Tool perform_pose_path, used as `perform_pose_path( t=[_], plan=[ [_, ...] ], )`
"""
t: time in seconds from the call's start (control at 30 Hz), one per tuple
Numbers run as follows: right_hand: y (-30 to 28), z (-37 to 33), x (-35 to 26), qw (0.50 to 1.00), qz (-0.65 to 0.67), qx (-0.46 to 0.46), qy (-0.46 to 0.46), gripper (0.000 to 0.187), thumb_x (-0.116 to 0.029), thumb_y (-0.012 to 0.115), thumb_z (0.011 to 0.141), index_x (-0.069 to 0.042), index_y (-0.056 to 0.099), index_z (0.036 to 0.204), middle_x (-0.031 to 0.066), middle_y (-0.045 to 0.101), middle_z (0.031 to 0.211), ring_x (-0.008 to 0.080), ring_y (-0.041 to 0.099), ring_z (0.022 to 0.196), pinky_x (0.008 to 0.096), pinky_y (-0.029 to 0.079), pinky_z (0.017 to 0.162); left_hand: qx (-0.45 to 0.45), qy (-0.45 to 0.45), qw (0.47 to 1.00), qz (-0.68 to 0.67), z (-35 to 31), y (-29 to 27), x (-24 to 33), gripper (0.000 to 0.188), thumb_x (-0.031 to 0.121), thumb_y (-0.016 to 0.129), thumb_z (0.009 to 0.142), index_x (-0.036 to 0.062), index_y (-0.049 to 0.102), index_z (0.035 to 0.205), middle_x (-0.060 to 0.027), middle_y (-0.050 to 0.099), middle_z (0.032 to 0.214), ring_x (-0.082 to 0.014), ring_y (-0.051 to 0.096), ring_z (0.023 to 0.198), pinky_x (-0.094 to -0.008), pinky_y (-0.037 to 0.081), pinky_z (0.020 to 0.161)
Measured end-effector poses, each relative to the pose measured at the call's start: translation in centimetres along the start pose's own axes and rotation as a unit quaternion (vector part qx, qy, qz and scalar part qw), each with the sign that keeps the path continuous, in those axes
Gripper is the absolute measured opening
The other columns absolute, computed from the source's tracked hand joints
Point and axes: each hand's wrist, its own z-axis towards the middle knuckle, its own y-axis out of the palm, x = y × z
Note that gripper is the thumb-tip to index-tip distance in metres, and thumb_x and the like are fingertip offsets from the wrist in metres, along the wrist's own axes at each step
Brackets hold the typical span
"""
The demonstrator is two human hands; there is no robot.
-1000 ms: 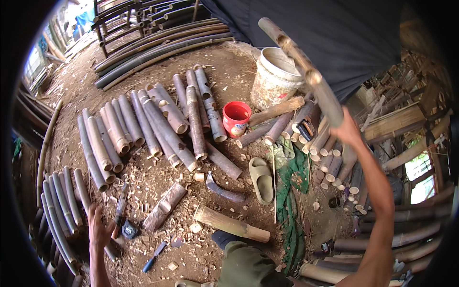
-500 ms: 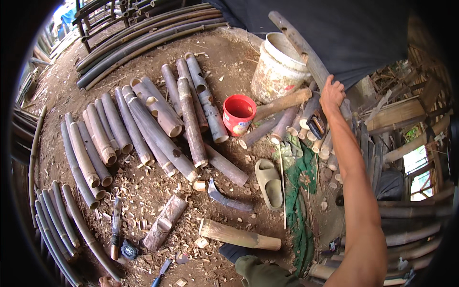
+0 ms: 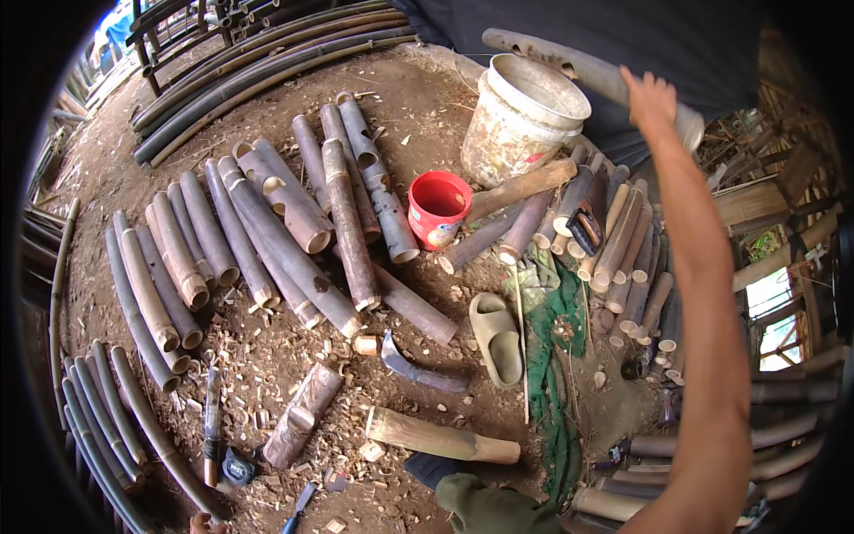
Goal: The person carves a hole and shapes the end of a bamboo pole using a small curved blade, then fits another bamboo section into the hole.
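At the far right my right hand [image 3: 654, 100] grips a grey bamboo tube [image 3: 600, 75] with holes cut along its side. The tube slants just behind a dirty white bucket [image 3: 525, 120], in front of a dark cloth. Only a bit of my left hand [image 3: 206, 523] shows at the lower left edge, its fingers mostly cut off. Nearest to it lie a tape measure [image 3: 238, 466], a blue-handled chisel [image 3: 301, 509] and a long-handled tool [image 3: 212, 425]. Before me a curved blade [image 3: 422, 369] rests on the ground, close to a pale bamboo piece [image 3: 443, 436].
Rows of cut bamboo tubes [image 3: 298, 240] cover the ground left of a red bucket [image 3: 439, 210]. More short tubes [image 3: 623, 240] are stacked on the right, with a dark-handled tool [image 3: 585, 231] on them. A sandal [image 3: 496, 341] lies beside green netting [image 3: 556, 383].
My right hand has moved up and to the right with the bamboo tube. The tube has swung from a steep slant to a flatter one, uncovering more of the stack.
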Motion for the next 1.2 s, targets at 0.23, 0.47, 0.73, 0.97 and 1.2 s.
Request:
perform_pose_path(
  t=[0.23, 0.47, 0.73, 0.97, 1.2],
  plan=[
    [-9.7, 6.2, 0.3, 0.995, -0.012, -0.100, 0.027, 0.072, -0.003, 0.074, 0.074, -0.030, 0.054, 0.137, 0.0100, 0.067, 0.121, 0.0316, 0.064, 0.114, 0.0500, 0.049, 0.094, -0.013, -0.050, 0.999, -0.001, -0.2, 0.4, -3.8, 0.050, 0.036, 0.068, 0.089, 0.0002, 0.062, 0.123, -0.0182, 0.068, 0.114, -0.0270, 0.062, 0.105, -0.0401, 0.047, 0.091],
    [-7.5, 3.3, 2.5, 0.987, 0.051, -0.148, 0.046, 0.062, -0.014, 0.081, 0.071, -0.019, 0.061, 0.129, 0.0118, 0.067, 0.122, 0.0331, 0.061, 0.118, 0.0565, 0.045, 0.098, -0.053, -0.040, 0.997, -0.050, -1.6, -0.7, -2.3, 0.045, 0.027, 0.068, 0.092, 0.0035, 0.059, 0.128, -0.0139, 0.066, 0.119, -0.0238, 0.060, 0.108, -0.0360, 0.047, 0.091],
    [-3.0, -1.7, 1.8, 0.996, 0.001, -0.071, -0.054, 0.083, -0.019, 0.087, 0.061, -0.009, 0.049, 0.135, 0.0171, 0.055, 0.127, 0.0342, 0.058, 0.117, 0.0502, 0.049, 0.093, -0.004, -0.047, 0.998, -0.028, -1.7, 1.3, 0.0, 0.041, 0.025, 0.069, 0.091, 0.0017, 0.061, 0.124, -0.0126, 0.067, 0.116, -0.0228, 0.060, 0.108, -0.0356, 0.047, 0.092],
    [4.1, -9.6, -0.7, 0.616, 0.720, -0.314, 0.061, 0.089, -0.034, 0.077, 0.072, 0.007, 0.039, 0.142, 0.0210, 0.056, 0.132, 0.0289, 0.056, 0.119, 0.0358, 0.045, 0.098, 0.023, 0.029, 0.999, 0.001, 0.8, 1.3, 2.8, 0.048, 0.028, 0.078, 0.070, 0.0016, 0.063, 0.107, -0.0204, 0.067, 0.101, -0.0357, 0.065, 0.098, -0.0422, 0.052, 0.086],
    [-3.4, -28.2, -9.8, 0.507, 0.831, -0.217, -0.070, 0.087, -0.025, 0.075, 0.076, 0.003, 0.033, 0.148, 0.0175, 0.044, 0.143, 0.0263, 0.043, 0.133, 0.0352, 0.030, 0.113, 0.286, 0.169, 0.938, 0.094, -0.8, -3.5, 17.5, 0.095, 0.016, 0.082, 0.062, 0.0104, 0.038, 0.146, -0.0202, 0.032, 0.152, -0.0390, 0.030, 0.142, -0.0469, 0.027, 0.117]
  ],
)
